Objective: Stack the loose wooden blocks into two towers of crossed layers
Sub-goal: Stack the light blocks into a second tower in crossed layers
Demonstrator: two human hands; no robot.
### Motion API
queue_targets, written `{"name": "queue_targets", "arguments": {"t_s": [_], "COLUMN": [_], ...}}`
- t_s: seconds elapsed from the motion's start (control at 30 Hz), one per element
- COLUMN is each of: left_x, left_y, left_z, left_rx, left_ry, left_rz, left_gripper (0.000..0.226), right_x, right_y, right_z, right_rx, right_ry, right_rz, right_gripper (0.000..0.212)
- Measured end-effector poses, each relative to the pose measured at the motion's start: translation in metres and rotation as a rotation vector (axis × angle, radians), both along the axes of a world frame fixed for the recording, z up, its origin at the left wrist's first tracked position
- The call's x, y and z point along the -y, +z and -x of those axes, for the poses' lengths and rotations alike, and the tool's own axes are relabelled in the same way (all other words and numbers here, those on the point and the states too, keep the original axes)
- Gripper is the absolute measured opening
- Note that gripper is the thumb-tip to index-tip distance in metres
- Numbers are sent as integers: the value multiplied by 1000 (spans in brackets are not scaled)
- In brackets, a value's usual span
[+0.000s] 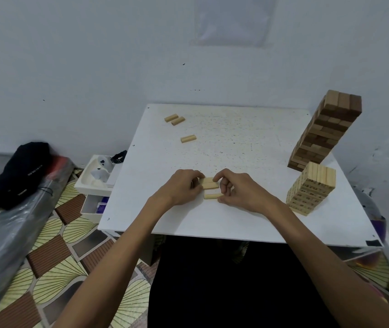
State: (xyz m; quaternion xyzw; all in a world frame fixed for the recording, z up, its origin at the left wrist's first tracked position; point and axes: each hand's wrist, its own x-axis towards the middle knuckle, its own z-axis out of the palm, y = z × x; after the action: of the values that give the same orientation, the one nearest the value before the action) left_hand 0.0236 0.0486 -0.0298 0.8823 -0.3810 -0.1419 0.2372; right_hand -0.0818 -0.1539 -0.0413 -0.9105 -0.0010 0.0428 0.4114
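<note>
On the white table [236, 143] three pale wooden blocks [210, 185] lie side by side between my hands. My left hand [181, 187] pinches their left ends and my right hand [238, 192] pinches their right ends; the nearest block [210, 196] sits slightly apart from the other two. Three more loose blocks lie at the far left: a pair [175, 119] and a single one [188, 138]. A tall dark tower [326, 131] stands at the right, and a shorter pale tower [310, 190] stands in front of it.
A white drawer unit [96, 183] with small items stands left of the table. A black cap [15, 174] lies on a plastic-wrapped surface farther left. The wall runs close behind the table. The table's near edge is just above my lap.
</note>
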Motion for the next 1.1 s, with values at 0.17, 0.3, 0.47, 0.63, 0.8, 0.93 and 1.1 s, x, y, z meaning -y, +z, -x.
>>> {"name": "queue_targets", "arguments": {"t_s": [0.17, 0.3, 0.47, 0.63, 0.8, 0.93, 1.1], "left_x": [-4, -5, -5, -3, 5, 10, 9], "left_y": [4, 4, -4, -5, -1, 2, -1], "left_z": [5, 4, 0, 2, 7, 9, 6], "left_rx": [-46, -87, -70, 5, 14, -46, -52], "left_ry": [-35, -48, -59, -59, -91, -86, -79], "left_rz": [20, -2, -1, 9, -54, -60, -71], "left_gripper": [29, 36, 60, 48, 43, 33, 45], "right_x": [2, 1, -1, 3, 7, 9, 10], "right_y": [-2, -2, -3, -2, 2, 2, 2], "right_z": [2, 1, -2, -9, -14, -16, -19], "right_rx": [-24, -10, 3, -47, -101, -119, -147], "right_ry": [49, 7, -41, -35, 61, 63, 91], "right_rz": [-41, -19, 1, 120, 189, 175, 229], "right_gripper": [53, 48, 55, 74, 73, 61, 58]}}
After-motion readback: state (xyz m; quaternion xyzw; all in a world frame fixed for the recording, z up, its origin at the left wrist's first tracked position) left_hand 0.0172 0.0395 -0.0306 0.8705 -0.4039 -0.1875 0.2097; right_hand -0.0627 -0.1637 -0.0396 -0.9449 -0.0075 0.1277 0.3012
